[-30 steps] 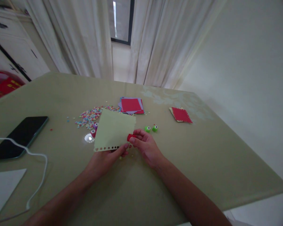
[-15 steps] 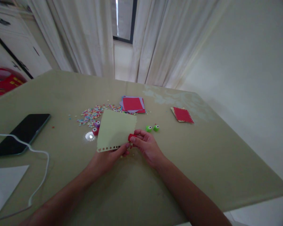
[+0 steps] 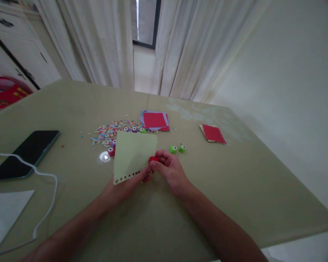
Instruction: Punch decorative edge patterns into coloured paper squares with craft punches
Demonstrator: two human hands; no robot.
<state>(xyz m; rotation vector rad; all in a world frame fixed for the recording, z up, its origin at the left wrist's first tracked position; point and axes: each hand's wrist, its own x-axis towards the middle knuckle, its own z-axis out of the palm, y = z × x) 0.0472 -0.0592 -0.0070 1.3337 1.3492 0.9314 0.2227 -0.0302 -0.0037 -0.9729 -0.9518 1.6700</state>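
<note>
A pale yellow-green paper square (image 3: 135,153) is held up above the table by my left hand (image 3: 129,183), whose fingers are closed on its lower edge. A row of small punched shapes runs along that edge. My right hand (image 3: 171,169) grips a small red craft punch (image 3: 153,159) at the paper's lower right corner; its far side is hidden by my fingers. Two green punches (image 3: 177,149) with eye-like tops stand just beyond my right hand. Red and purple punches (image 3: 112,148) show partly behind the paper's left edge, with more purple and green ones (image 3: 135,129) behind its top.
Colourful paper confetti (image 3: 106,133) lies spread left of a stack of coloured paper squares (image 3: 154,120). Red paper with punched edges (image 3: 213,134) lies at the right. A black phone (image 3: 24,154), a white cable (image 3: 54,185) and a white sheet (image 3: 8,211) occupy the left.
The paper has tilted and dropped slightly at its top, uncovering the purple and green punches behind it. My right hand keeps the red punch at the paper's corner.
</note>
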